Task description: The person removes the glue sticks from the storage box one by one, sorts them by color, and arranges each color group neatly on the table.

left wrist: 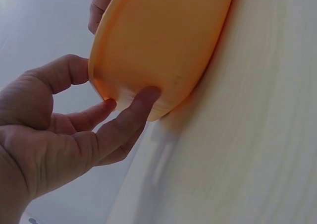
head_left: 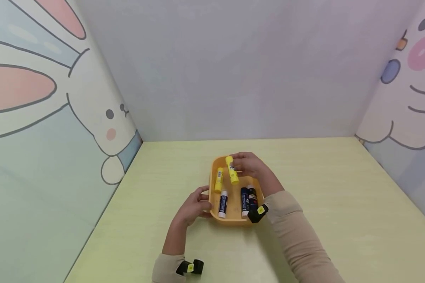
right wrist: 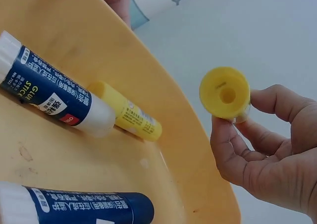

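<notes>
An orange tray (head_left: 233,222) stands on the table, and my left hand (head_left: 193,206) holds its left side, thumb at the rim and fingers against the outer wall (left wrist: 158,40). My right hand (head_left: 249,165) pinches a yellow glue stick (head_left: 232,171) above the far part of the tray. In the right wrist view, one round end of that glue stick (right wrist: 225,94) faces the camera. Inside the tray, a second yellow glue stick (head_left: 218,180) lies at the left. Nearer is a dark blue glue stick with white ends (head_left: 223,204). Two more dark blue glue sticks (head_left: 245,202) lie side by side at the right.
The pale yellow table (head_left: 340,204) spreads around the tray. A grey wall (head_left: 233,70) rises behind it, with cartoon-printed panels at the left (head_left: 39,165) and right (head_left: 403,118). Black wrist cameras (head_left: 257,213) sit on both sleeves.
</notes>
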A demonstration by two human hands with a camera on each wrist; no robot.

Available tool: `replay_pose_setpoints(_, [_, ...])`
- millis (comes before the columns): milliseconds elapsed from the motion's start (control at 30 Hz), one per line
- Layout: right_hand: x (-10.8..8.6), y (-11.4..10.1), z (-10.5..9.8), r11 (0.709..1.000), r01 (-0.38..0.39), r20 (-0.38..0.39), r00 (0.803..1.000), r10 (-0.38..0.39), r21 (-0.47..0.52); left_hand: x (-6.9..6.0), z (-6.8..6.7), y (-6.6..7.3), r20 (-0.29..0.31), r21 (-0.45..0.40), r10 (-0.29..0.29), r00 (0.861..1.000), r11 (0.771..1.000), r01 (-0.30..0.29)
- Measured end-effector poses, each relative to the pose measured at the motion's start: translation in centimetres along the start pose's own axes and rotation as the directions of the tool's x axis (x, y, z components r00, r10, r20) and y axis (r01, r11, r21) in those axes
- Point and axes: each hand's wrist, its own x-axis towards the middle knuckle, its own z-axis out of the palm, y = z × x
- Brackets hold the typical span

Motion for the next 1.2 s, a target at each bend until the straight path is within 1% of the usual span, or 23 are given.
replay_pose_setpoints(100, [-0.3,-0.2,-0.2,1.0,0.021,-0.014,1.0,-0.021,-0.014,0.0,0.0,0.0,-0.001,-0.001,0.0,1.0,1.0,0.0])
replay_pose_setpoints(133, [-0.5,-0.2,-0.2,0.999,0.025,-0.02,0.999,-0.026,-0.02,0.1,-0.1,0.0,-0.001,-0.005,-0.008,1.0,1.0,0.008])
replay_pose_setpoints(233, [-0.9,-0.3,-0.5,0.998,0.05,-0.025,0.998,-0.051,-0.05,0.6,-0.3,-0.8,0.0,-0.013,-0.03,1.0,0.999,0.03])
replay_pose_setpoints(367, [-1.5,-0.3,-0.7,0.996,0.065,-0.035,0.997,-0.068,-0.068,1.4,-0.7,-2.1,-0.003,-0.019,-0.026,1.0,0.999,0.026])
replay_pose_setpoints(500, [-2.3,-0.3,-0.9,0.994,0.072,-0.044,0.996,-0.076,-0.084,1.5,-0.6,-2.7,-0.02,-0.008,-0.018,1.0,1.0,0.018])
replay_pose_setpoints(567, [-2.6,-0.1,-1.0,0.993,0.075,-0.043,0.996,-0.079,-0.091,1.5,-0.5,-2.8,-0.024,-0.006,-0.023,0.999,1.0,0.023])
replay_pose_setpoints(767, [-3.5,0.1,-1.3,0.991,0.105,-0.015,0.994,-0.107,-0.077,1.3,-0.4,-2.8,-0.018,-0.001,-0.019,1.0,1.0,0.019])
replay_pose_setpoints(867, [-4.0,-0.1,-1.4,0.985,0.132,0.007,0.991,-0.132,-0.106,1.4,-0.5,-2.6,-0.027,0.007,-0.015,1.0,1.0,0.016])
replay_pose_setpoints(1000, [-4.5,-0.3,-1.8,0.982,0.137,0.018,0.991,-0.136,-0.127,1.6,-0.6,-2.2,-0.025,0.013,-0.016,1.0,1.0,0.016])
replay_pose_setpoints(1100, [-4.9,-0.2,-2.1,0.987,0.128,0.022,0.992,-0.127,-0.097,1.6,-0.7,-2.0,-0.016,0.01,-0.022,1.0,1.0,0.022])
replay_pose_setpoints(1167, [-5.3,-0.1,-2.3,0.992,0.119,0.034,0.992,-0.118,-0.045,1.4,-0.6,-1.8,-0.014,0.006,-0.026,1.0,1.0,0.026])
replay_pose_setpoints(1200, [-5.5,0.1,-2.4,0.993,0.113,0.036,0.993,-0.113,-0.017,1.1,-0.4,-1.4,-0.011,0.006,-0.029,1.0,1.0,0.029])
